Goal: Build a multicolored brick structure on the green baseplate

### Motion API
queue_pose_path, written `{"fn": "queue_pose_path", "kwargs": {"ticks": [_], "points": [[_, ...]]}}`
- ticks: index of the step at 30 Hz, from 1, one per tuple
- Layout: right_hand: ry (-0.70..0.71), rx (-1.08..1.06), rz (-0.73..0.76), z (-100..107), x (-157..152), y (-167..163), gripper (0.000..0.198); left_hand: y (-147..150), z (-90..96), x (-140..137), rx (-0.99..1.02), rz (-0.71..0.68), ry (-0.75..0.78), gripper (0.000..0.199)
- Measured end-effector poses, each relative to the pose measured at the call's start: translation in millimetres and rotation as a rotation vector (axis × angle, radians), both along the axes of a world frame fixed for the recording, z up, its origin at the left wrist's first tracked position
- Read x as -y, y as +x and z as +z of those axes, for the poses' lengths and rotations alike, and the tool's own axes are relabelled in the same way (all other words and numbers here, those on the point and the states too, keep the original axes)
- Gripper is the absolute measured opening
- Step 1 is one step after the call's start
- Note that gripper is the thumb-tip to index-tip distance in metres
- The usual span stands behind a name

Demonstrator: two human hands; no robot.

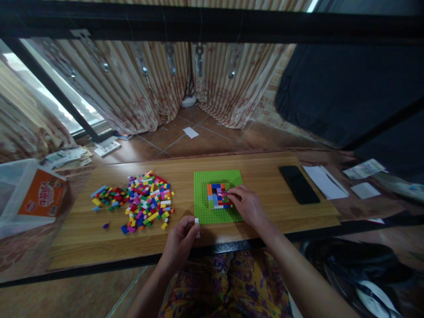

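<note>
Though blurred, lettering [47, 193] left of bricks [148, 201]

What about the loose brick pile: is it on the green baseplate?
No, the brick pile lies on the wooden table, left of the baseplate.

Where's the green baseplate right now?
In the head view, the green baseplate lies mid-frame on the wooden tabletop, between the loose toy bricks on its left and the flat black device on its right.
</note>
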State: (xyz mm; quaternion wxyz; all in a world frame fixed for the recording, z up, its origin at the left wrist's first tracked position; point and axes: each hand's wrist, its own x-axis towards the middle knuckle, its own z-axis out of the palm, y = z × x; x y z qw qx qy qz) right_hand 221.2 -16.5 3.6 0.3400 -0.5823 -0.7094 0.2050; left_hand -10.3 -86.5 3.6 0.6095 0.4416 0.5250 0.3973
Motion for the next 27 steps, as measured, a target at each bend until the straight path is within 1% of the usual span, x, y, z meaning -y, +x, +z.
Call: {"fn": "queue_pose_path", "kwargs": {"ticks": [9, 14, 18, 22, 27], "points": [[-0.088, 0.128, 0.022, 7, -10, 1, 0.012, 1, 1.8, 1, -0.006, 0.007, -0.017, 0.029], [-0.133, 0.147, 0.033, 11, -17, 2, 0.011, 0, -0.7, 1, 0.002, -0.011, -0.009, 0.029], [-0.155, 0.188, 0.069, 16, -22, 2, 0.011, 1, -1.9, 0, 0.002, -0.005, -0.019, 0.031], [-0.148, 0.203, 0.071, 15, -22, 2, 0.011, 2, -1.0, 1, 0.014, 0.016, -0.039, 0.033], [-0.107, 0.152, 0.026, 8, -19, 0, 0.013, 3, 2.2, -1, 0.013, 0.035, -0.023, 0.034]]}}
